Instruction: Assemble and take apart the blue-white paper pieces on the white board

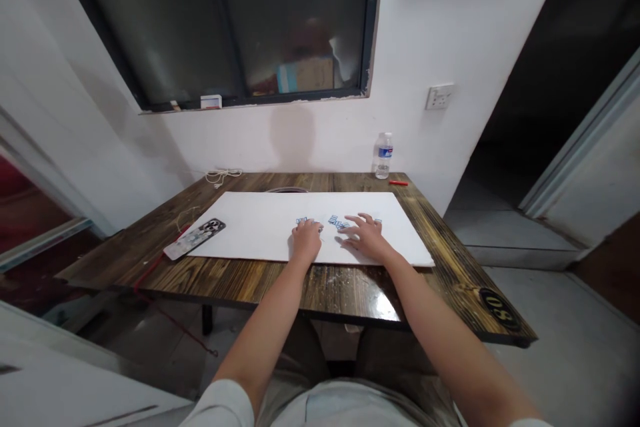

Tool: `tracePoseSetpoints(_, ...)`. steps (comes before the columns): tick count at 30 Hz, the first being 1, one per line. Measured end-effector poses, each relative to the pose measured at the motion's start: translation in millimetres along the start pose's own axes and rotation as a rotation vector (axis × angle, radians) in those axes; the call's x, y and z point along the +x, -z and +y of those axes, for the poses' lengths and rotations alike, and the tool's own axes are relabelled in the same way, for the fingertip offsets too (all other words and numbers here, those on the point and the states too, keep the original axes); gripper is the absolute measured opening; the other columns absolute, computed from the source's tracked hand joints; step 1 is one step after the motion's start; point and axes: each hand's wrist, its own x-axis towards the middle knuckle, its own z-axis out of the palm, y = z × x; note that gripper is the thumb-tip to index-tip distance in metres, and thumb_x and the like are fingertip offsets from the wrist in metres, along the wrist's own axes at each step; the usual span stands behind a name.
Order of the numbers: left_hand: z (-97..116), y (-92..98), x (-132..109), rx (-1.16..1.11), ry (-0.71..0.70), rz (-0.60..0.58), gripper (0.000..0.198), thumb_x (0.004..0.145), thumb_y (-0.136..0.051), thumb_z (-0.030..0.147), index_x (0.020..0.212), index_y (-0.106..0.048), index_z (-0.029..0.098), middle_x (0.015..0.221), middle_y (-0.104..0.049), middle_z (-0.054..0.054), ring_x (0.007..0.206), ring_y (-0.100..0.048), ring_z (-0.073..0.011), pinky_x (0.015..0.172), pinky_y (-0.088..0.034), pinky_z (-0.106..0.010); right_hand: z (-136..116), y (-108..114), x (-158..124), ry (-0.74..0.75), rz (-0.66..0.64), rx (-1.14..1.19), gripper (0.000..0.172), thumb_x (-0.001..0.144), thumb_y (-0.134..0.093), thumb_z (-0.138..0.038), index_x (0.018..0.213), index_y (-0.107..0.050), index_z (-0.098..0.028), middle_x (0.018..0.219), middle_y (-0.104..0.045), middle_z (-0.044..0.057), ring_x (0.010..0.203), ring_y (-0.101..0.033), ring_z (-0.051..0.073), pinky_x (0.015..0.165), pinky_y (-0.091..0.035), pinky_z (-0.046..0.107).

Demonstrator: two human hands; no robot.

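A white board (260,227) lies flat on the wooden table, and both hands are over its front part. My left hand (306,240) rests on it with fingers curled inward; whatever is under or between the fingertips is too small to name. Just beyond its knuckles are a few small blue-and-white pieces (301,220). My right hand (367,237) has its fingers spread, reaching left beside a loose cluster of small blue-and-white pieces (334,220). Another such piece (379,221) shows just right of that hand, partly hidden by it.
A phone in a patterned case (195,239) overlaps the board's left edge. Behind the board stand a water bottle (384,156) and a red pen (399,183). A white cable (221,176) lies at the back left of the table (350,290). A wall with a window rises behind.
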Motion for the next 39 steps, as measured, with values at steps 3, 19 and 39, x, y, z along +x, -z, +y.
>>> tracePoseSetpoints(3,-1,-1.7,1,0.022,0.001,0.025,0.022,0.09,-0.055,0.03,0.108,-0.068,0.028,0.138,-0.052,-0.005,0.134,-0.035,-0.0277,0.106,-0.031,-0.046,-1,2,-1,0.04,-0.062,-0.017,0.022,0.09,-0.056,-0.045,0.098,-0.075,-0.039,0.142,-0.052,-0.001,0.134,-0.029,0.035,0.1,-0.025,0.056)
tracePoseSetpoints(19,30,17.0,-37,-0.079,-0.137,0.079,0.03,0.094,-0.042,0.021,0.113,-0.064,0.025,0.116,-0.068,-0.005,0.111,-0.056,-0.0217,0.099,-0.037,-0.037,-15,7,-1,0.325,-0.126,0.123,0.028,0.094,-0.049,-0.036,0.108,-0.072,-0.029,0.123,-0.068,0.005,0.121,-0.053,0.023,0.1,-0.034,0.041)
tracePoseSetpoints(39,21,3.6,-63,0.11,0.076,0.08,0.054,0.094,-0.038,0.053,0.129,-0.057,0.017,0.141,-0.049,-0.018,0.132,-0.037,-0.0392,0.103,-0.032,-0.054,-15,-3,0,0.044,-0.112,-0.011,0.034,0.092,-0.048,-0.038,0.122,-0.063,-0.03,0.141,-0.053,0.004,0.13,-0.038,0.032,0.099,-0.035,0.051)
